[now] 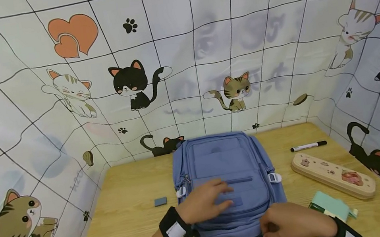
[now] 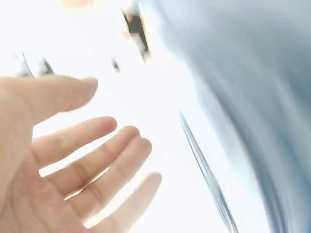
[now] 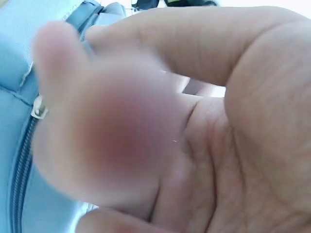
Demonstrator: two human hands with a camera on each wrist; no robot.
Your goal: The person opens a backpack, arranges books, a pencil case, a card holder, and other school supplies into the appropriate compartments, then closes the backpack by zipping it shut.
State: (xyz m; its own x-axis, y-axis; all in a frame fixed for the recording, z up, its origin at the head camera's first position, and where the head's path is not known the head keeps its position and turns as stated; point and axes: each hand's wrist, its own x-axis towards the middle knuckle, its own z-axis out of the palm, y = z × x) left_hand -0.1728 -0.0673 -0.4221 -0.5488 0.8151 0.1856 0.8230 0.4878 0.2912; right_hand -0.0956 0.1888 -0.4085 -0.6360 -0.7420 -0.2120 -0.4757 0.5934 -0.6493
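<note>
A blue backpack (image 1: 228, 161) lies on the table in the head view, its top toward the wall. Over its middle my left hand (image 1: 206, 200) hovers with spread, relaxed fingers and nothing in them; in the left wrist view the palm and fingers (image 2: 92, 179) show beside the blurred bag. At the lower right of the backpack, my right hand (image 1: 286, 222) has curled fingers at a front pocket's zipper. The right wrist view shows the zipper slider (image 3: 40, 108) right beside the pinching thumb and forefinger, which hide its pull tab.
A small grey-blue block (image 1: 160, 201) lies left of the bag. To the right are a marker (image 1: 308, 146), a long beige pencil case (image 1: 332, 175) and a mint-green boxy item (image 1: 331, 204) beside my right wrist. A cat-print curtain (image 1: 176, 68) walls the table's back and sides.
</note>
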